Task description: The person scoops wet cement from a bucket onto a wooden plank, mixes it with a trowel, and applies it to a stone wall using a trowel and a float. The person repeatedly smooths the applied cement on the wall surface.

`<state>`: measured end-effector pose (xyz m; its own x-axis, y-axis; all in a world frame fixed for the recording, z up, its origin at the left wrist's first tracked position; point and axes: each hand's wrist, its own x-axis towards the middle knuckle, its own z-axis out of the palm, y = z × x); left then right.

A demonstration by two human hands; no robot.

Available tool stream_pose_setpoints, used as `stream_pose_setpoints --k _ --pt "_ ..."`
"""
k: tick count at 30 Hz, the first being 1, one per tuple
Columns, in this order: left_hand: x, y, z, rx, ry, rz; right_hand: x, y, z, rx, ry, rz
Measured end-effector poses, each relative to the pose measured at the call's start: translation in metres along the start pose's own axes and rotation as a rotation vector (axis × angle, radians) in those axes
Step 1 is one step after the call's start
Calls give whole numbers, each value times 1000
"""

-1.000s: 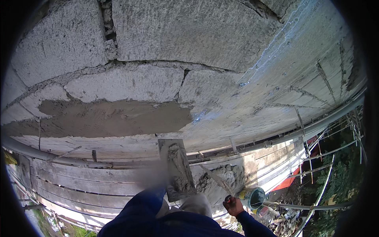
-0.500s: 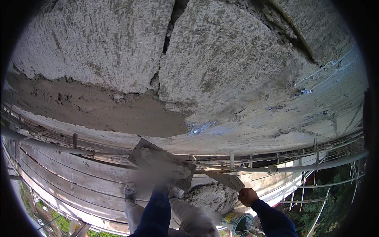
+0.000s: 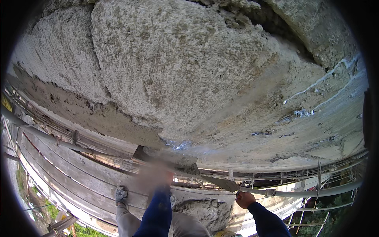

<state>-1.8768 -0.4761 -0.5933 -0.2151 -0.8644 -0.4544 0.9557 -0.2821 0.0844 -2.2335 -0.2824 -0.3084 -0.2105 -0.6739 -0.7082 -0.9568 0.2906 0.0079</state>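
My left hand (image 3: 160, 173) is blurred, at the end of a blue sleeve, and supports a flat grey plasterer's hawk (image 3: 148, 154). A lump of wet mortar (image 3: 189, 162) lies along the hawk, which is close to the wall's lower part; contact cannot be made out. Lower right, my right hand (image 3: 245, 199) is closed around a flat, thin-bladed trowel (image 3: 222, 183) whose blade points left toward the hawk. Facing me is a rough grey wall (image 3: 189, 75), with a smoother band of darker wet mortar (image 3: 98, 118) along its lower left.
Below runs a plank walkway (image 3: 90, 173), with my shoe (image 3: 121, 193) on it. A heap of mortar (image 3: 207, 213) lies by my legs, a bucket rim (image 3: 228, 234) just showing below. Scaffold poles (image 3: 316, 191) cross both sides. Deep gaps (image 3: 288, 31) split the upper wall.
The view has shifted, bringing the wall closer and moving its features left. The hawk is now nearer the wall's lower part. The bucket has mostly left the lower edge; both tools remain held.
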Motion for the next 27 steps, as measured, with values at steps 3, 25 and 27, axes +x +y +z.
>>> stream_pose_setpoints --k 3,25,27 --pt "0 -15 6 -42 -97 2 18 35 16 45 134 4" --pt "-195 63 462 108 -3 114 -79 -12 -82 384 304 -158" --pt "-218 69 497 158 -12 119 -89 -8 -65 416 316 -152"
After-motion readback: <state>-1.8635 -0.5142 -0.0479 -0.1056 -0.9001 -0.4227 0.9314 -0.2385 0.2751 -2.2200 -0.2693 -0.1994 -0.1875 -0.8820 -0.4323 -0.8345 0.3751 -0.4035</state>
